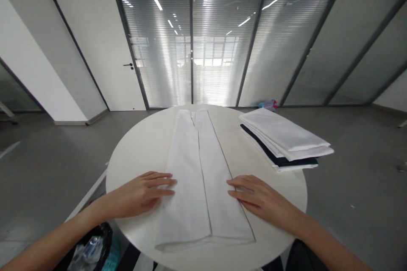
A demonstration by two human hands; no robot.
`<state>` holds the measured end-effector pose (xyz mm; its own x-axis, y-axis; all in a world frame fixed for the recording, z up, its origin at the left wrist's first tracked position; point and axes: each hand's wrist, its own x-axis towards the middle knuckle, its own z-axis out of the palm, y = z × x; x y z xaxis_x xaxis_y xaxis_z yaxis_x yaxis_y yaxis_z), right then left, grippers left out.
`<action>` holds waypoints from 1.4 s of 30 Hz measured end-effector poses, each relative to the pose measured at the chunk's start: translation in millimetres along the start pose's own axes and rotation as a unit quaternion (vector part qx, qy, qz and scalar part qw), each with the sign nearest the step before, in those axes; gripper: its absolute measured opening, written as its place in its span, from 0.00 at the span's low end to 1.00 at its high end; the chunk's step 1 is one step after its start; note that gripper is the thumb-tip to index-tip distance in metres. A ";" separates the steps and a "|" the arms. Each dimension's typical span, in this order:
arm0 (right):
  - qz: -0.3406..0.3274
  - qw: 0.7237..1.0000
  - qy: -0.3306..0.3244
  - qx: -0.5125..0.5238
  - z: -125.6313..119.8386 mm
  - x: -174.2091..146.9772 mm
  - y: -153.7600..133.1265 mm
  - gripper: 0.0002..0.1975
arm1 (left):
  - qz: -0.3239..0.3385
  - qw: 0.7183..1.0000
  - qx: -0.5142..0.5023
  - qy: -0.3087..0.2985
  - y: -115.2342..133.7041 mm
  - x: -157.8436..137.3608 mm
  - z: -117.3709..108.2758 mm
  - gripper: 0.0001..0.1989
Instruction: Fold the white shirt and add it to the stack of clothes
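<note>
A white cloth garment (187, 203) lies lengthwise on the round white table (140, 152), its two sides folded inward so that their edges meet along a line near the middle. My left hand (148, 192) rests at the garment's left edge, palm down, fingers stretched out onto the cloth. On the opposite edge, my right hand (254, 197) lies with its fingers extended and their tips touching the fabric. Neither hand grips anything. The garment's near end sits close to the table's front edge, where layers show.
At the table's right edge is a stack of folded cloths (282, 131), white with a dark layer, partly overhanging. A lined bin (90, 250) with plastic waste stands at lower left. Behind the table are a glass partition (216, 51) and a white door (95, 42).
</note>
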<state>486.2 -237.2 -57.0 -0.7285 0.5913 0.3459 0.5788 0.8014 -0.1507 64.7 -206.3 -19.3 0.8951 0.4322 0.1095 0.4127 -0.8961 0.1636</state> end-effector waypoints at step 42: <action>0.062 0.987 -0.064 0.130 -0.5 25.0 12.9 0.16 | 0.039 0.998 -0.031 0.024 -3.6 13.4 30.6 0.31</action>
<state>475.6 -212.2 -49.8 -0.7083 0.6792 0.1923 0.5646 0.7086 -0.4233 80.4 -200.4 -48.4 0.9143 0.3672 0.1706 0.3296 -0.9197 0.2131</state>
